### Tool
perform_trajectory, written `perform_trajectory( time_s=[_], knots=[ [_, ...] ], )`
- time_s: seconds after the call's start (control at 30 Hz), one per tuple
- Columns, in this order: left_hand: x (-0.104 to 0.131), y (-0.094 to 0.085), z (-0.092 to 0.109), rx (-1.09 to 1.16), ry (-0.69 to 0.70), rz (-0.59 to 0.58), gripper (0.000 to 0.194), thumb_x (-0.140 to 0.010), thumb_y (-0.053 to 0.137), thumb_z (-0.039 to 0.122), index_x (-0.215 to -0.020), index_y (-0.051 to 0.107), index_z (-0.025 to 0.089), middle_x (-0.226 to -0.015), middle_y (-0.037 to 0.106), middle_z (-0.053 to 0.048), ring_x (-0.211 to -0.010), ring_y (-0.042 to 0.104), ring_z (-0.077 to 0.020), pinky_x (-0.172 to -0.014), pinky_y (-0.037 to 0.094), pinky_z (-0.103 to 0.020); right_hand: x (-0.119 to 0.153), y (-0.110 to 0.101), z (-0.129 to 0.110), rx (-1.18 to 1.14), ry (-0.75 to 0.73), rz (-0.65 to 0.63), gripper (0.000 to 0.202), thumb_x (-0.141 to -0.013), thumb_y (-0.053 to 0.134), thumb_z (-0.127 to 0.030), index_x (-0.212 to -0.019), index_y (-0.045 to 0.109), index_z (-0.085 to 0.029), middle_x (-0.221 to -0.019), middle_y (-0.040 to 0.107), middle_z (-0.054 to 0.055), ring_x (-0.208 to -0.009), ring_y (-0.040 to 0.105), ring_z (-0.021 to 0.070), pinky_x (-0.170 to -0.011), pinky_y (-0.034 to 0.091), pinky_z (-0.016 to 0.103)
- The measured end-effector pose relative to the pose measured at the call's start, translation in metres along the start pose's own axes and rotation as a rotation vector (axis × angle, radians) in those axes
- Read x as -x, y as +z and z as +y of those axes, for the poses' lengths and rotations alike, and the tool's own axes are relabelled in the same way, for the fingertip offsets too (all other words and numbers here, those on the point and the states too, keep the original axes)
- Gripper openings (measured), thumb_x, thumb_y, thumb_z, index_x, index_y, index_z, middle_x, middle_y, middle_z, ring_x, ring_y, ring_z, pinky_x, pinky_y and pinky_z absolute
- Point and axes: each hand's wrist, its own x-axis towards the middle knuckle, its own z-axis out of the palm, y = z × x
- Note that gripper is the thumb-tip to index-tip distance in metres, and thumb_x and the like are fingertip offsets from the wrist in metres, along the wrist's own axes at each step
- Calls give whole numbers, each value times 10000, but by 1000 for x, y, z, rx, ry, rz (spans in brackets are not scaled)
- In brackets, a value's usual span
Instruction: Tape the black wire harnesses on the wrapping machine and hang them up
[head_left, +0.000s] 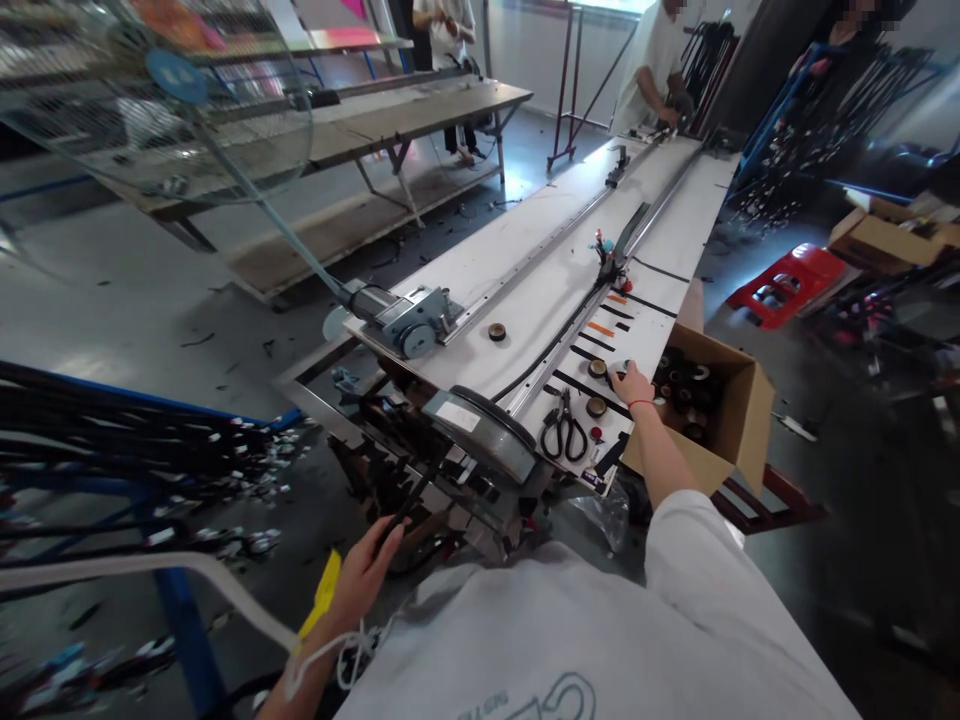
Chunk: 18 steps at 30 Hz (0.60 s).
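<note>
Low at the left, my left hand (367, 565) is closed around a black cable (412, 497) that runs up toward the table's near end. My right hand (634, 385) is at the table's right edge, fingers closed on what looks like a small roll of black tape, mostly hidden by them. Just left of those fingers lies a tape roll (598, 368), with a second tape roll (596, 407) below it. Black-handled scissors (564, 430) rest nearby. Strips of black and orange tape (601, 329) are stuck along the white tabletop (540, 290).
A metal rail (555, 350) with a black cable beside it runs down the table. A motor unit (409, 318) sits at the left corner. An open cardboard box (739, 415) of rolls stands right, near a red stool (787, 285). Black cables hang at left; a person works at the far end.
</note>
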Motion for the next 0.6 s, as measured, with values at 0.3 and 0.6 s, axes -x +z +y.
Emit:
perform_trajectory(
  time_s=[0.3,0.6],
  knots=[
    [-12,21,19,60,117,-152,628,-748,489,731,-1053,653,206,-888,726,-60,-880,676,-266,-832,542,-360,5,-2,-1,-52,16,-21,680,-948,385,-540,-1504,286,-160,-1429,481,210,-1252,499,335,-1024,371,527],
    [-45,34,25,-23,92,-220,449,-870,371,610,-740,554,221,-619,556,-4,-637,568,-196,-670,467,-305,44,-29,-30,-228,-103,118,509,-939,450,-395,-1368,453,-121,-1303,560,218,-1210,518,340,-1022,384,512]
  ],
)
